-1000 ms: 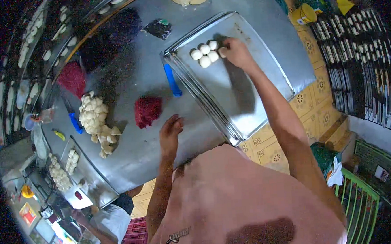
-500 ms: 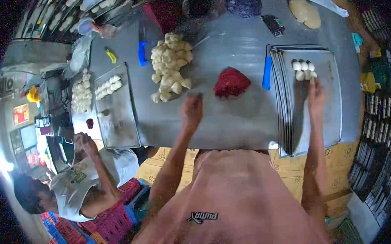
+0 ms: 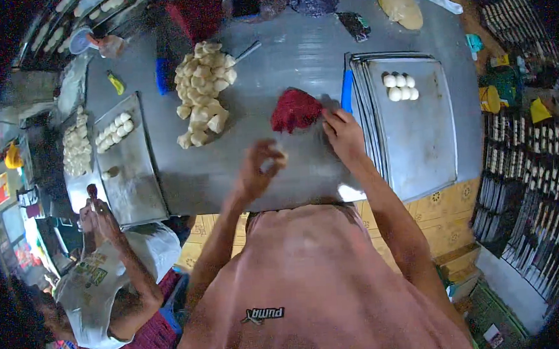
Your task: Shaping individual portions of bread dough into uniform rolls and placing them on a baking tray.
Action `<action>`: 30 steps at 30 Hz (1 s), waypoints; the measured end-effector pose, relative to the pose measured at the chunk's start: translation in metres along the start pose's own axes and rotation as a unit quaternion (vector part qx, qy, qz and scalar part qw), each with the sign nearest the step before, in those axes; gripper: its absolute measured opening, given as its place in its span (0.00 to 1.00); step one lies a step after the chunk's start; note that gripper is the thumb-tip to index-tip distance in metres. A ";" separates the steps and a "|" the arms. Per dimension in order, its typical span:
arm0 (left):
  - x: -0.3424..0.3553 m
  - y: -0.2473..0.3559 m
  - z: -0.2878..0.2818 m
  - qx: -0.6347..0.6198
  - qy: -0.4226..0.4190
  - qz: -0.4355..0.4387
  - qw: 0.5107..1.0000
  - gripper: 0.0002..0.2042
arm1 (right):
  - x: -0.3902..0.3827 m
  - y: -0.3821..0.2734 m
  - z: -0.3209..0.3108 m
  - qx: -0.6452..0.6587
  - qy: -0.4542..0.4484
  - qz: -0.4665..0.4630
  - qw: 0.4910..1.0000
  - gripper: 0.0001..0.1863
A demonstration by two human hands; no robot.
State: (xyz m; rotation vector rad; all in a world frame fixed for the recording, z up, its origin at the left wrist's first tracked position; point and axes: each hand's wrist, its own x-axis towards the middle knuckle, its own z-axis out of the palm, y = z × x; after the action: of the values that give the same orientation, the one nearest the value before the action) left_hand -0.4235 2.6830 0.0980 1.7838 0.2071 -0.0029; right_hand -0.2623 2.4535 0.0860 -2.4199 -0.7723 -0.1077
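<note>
My left hand (image 3: pixel 258 170) hovers over the near part of the table with fingers curled around a small pale dough piece (image 3: pixel 281 159), blurred by motion. At the right edge of a dark red crumbly mound (image 3: pixel 294 109), my right hand (image 3: pixel 346 135) has its fingertips pinched together on the red filling. What sits between those fingertips is hard to make out. To the left lies a pile of cut dough pieces (image 3: pixel 204 83). Several smooth white dough balls (image 3: pixel 401 87) sit in two short rows on the top tray (image 3: pixel 417 142) of a stack at the right.
A blue-handled tool (image 3: pixel 347 92) lies along the tray stack. Another blue handle (image 3: pixel 162 76) and a metal scraper (image 3: pixel 248 51) are near the dough pile. A large dough lump (image 3: pixel 400 7) is at the far right. A co-worker (image 3: pixel 108 284) works at the left beside another tray (image 3: pixel 128 176).
My right hand has left the dough balls on the tray and come left to the red mound. My left hand has turned and dropped nearer, showing dough. The view has swung right.
</note>
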 end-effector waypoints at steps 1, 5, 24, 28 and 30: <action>-0.016 -0.004 0.016 0.022 -0.030 -0.081 0.996 0.10 | 0.005 0.004 0.005 0.000 0.004 0.000 1.000 0.11; -0.046 -0.017 0.063 -0.113 0.045 -0.198 0.973 0.13 | 0.010 0.030 0.026 -0.047 -0.056 -0.104 0.992 0.11; 0.024 0.000 0.064 -0.323 -0.013 -0.256 0.911 0.16 | -0.029 -0.021 -0.009 0.443 -0.302 0.333 0.776 0.17; 0.028 0.011 0.062 -0.267 -0.044 -0.186 0.945 0.15 | -0.035 -0.020 0.008 0.332 -0.155 0.319 0.874 0.18; 0.029 0.016 0.059 -0.097 -0.070 -0.116 0.986 0.14 | -0.038 -0.023 0.007 0.401 -0.176 0.330 0.836 0.17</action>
State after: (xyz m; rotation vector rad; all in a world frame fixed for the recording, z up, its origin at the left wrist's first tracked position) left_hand -0.3859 2.6265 0.0967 1.5501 0.3014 -0.2652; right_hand -0.3070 2.4536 0.0834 -1.7451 -0.0262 0.7969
